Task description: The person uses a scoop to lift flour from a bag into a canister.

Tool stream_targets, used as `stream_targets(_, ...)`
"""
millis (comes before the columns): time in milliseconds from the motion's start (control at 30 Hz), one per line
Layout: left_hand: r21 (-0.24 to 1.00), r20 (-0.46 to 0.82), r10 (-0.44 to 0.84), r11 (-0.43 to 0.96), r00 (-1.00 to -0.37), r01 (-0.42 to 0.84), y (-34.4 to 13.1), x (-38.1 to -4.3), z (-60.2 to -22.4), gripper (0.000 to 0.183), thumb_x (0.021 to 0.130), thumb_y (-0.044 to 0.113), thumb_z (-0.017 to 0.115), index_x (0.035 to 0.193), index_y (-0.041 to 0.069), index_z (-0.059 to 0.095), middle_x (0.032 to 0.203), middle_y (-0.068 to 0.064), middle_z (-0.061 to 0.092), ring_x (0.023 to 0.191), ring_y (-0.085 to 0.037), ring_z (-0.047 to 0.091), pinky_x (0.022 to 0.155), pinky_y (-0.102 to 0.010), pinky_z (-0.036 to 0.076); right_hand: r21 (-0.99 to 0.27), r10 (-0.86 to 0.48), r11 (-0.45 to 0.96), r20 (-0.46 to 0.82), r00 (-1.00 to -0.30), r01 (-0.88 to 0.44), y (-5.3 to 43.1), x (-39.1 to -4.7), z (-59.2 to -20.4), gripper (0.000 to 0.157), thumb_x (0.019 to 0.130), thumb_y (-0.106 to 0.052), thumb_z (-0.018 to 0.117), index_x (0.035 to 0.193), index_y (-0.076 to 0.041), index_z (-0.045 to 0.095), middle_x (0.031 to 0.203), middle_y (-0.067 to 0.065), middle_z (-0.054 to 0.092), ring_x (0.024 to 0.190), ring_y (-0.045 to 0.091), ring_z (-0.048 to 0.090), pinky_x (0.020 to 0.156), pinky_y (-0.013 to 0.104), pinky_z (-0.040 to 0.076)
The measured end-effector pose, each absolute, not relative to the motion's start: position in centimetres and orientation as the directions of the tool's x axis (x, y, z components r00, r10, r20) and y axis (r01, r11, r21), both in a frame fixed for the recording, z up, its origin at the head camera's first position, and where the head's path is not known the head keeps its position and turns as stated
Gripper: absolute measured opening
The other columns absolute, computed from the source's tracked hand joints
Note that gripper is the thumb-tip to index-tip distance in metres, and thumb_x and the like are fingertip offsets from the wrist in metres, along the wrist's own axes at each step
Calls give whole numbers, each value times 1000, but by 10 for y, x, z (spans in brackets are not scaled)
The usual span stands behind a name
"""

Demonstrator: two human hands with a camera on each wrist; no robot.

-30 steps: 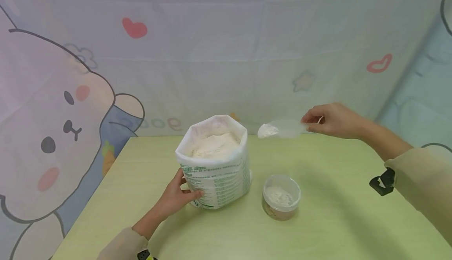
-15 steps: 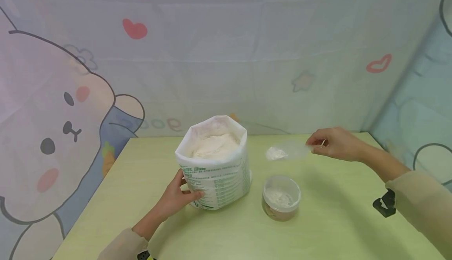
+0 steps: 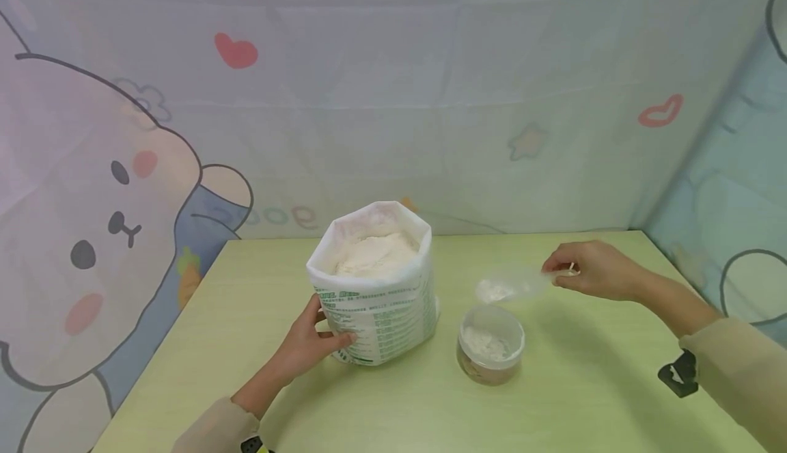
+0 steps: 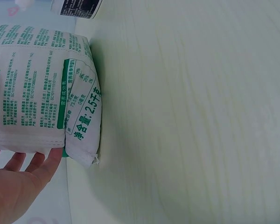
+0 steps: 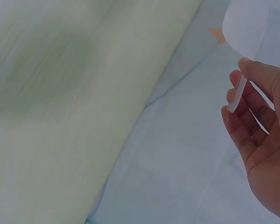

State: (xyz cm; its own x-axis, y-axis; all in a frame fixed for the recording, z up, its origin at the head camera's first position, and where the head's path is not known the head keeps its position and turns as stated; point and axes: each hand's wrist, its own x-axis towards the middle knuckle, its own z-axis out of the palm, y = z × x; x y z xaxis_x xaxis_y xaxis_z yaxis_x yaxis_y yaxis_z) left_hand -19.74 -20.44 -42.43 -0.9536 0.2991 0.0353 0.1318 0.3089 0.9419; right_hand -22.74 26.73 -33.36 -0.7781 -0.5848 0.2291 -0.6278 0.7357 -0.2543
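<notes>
An open white bag of flour (image 3: 402, 320) with green print stands left of centre in the head view. My left hand (image 3: 305, 344) holds its lower left side, thumb across the front; in the left wrist view the fingers (image 4: 41, 168) lie along the bag's edge. My right hand (image 3: 593, 270) pinches the handle of a translucent plastic scoop (image 3: 525, 282). White flour (image 3: 494, 290) sits in the scoop's far end, raised just behind the rim of a small clear tub (image 3: 490, 375). Some flour lies inside the tub. The right wrist view shows the scoop's handle (image 5: 238, 93) between thumb and fingers.
The pale green table (image 3: 381, 412) carries the bag and tub side by side, close together. Behind it hangs a cloth backdrop (image 3: 381, 132) printed with hearts and a cartoon bear. Another cloth hangs at the right edge.
My right hand has lowered the flour-filled scoop and brought it slightly right, from beside the bag's mouth to near the tub. The left hand, bag and tub stay where they were.
</notes>
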Motion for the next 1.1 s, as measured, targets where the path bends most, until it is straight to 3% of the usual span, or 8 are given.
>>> stream_targets(500,947,35,298,296,-954,127,-205,-199,-427,75,75,20,78,133,35,32,129,-1,44,113,-31,50,80,-35,54,-16,-663,732,216,-717,-681,263,-217,-331,20,74,-9,74,91,-20,69,89,-10,62,78,12,60,64,28,51)
stream_targets(1100,947,35,300,294,-953,127,-205,-196,-424,77,75,20,78,133,36,31,129,0,43,115,-31,48,80,-35,54,172,-715,697,231,-660,-696,249,-210,-324,23,68,-9,78,85,-22,69,81,-11,56,73,11,53,52,22,45)
